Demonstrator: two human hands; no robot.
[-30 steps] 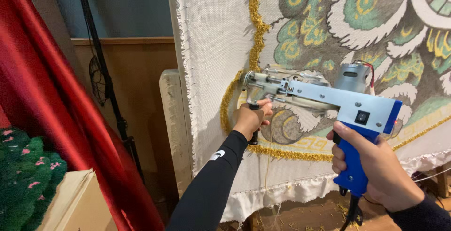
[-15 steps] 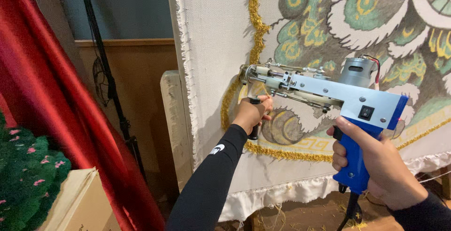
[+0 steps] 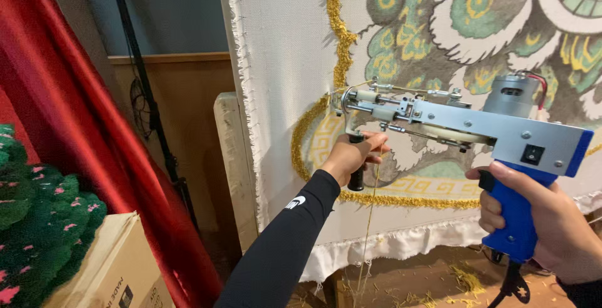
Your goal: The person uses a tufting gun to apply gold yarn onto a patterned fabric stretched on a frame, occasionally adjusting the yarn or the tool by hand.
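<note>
Right hand: right hand (image 3: 552, 226) at 4 o'clock in the head view, fingers curled tight round the blue pistol grip of the tufting gun (image 3: 476, 129), forefinger lying up near the trigger.
Left hand: left hand (image 3: 352, 156) near centre, fist closed on the short black front handle under the gun's nose; black sleeve (image 3: 282, 251) running down to 6 o'clock.
Gun axis: long body lies almost level, from the blue grip at 3 o'clock to the needle tip (image 3: 343, 101) at 9 o'clock of the tool, tilted slightly up toward the tip. The left hand is the nearer one to the tip.
Tip and cloth: needle end sits at the stretched white cloth (image 3: 282, 63), right by the gold tufted border (image 3: 335, 26); whether it pierces the cloth I cannot tell.
Yarn: thin gold yarn strand (image 3: 370, 220) hangs down past the left hand toward 6 o'clock.
Design: green, yellow and grey patterned figure (image 3: 476, 20) fills the cloth from 12 to 2 o'clock.
Package: brown cardboard box (image 3: 106, 264) at 8 o'clock, small dark print on its side, green tufted piece with pink specks (image 3: 37, 220) resting on it.
Backdrop: red curtain (image 3: 69, 95) at 9 to 10 o'clock.
</note>
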